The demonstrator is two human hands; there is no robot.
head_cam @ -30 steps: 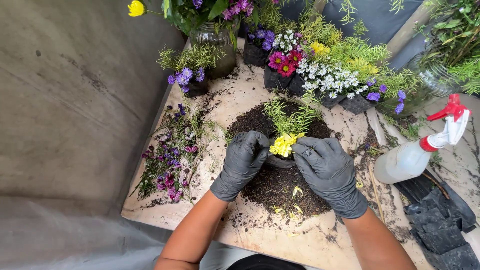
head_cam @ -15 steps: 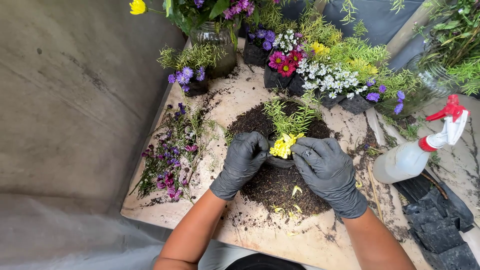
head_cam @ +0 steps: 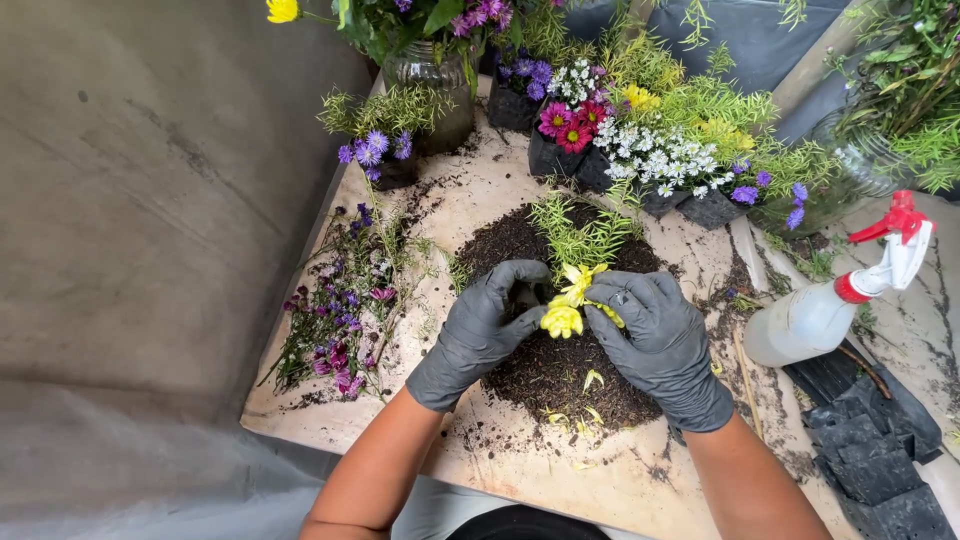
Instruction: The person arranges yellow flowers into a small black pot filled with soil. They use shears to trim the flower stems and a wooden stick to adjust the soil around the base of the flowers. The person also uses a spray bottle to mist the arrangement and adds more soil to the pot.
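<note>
Both my hands wear dark grey gloves and cup a small yellow-flowered plant [head_cam: 570, 305] with feathery green leaves, over a mound of dark soil [head_cam: 560, 360] on a pale board [head_cam: 480, 200]. My left hand [head_cam: 485, 325] curls around the plant's base from the left. My right hand [head_cam: 655, 335] presses against it from the right, fingertips at the yellow blooms. What sits under the plant is hidden by my fingers.
Cut purple flowers [head_cam: 345, 320] lie at the board's left. Potted pink, white and purple flowers [head_cam: 620, 140] and a glass jar [head_cam: 430, 85] stand at the back. A spray bottle with a red trigger [head_cam: 830, 300] lies right, beside black plastic bags [head_cam: 880, 450].
My hands have stayed around the plant; the yellow blooms have shifted slightly lower between my fingers.
</note>
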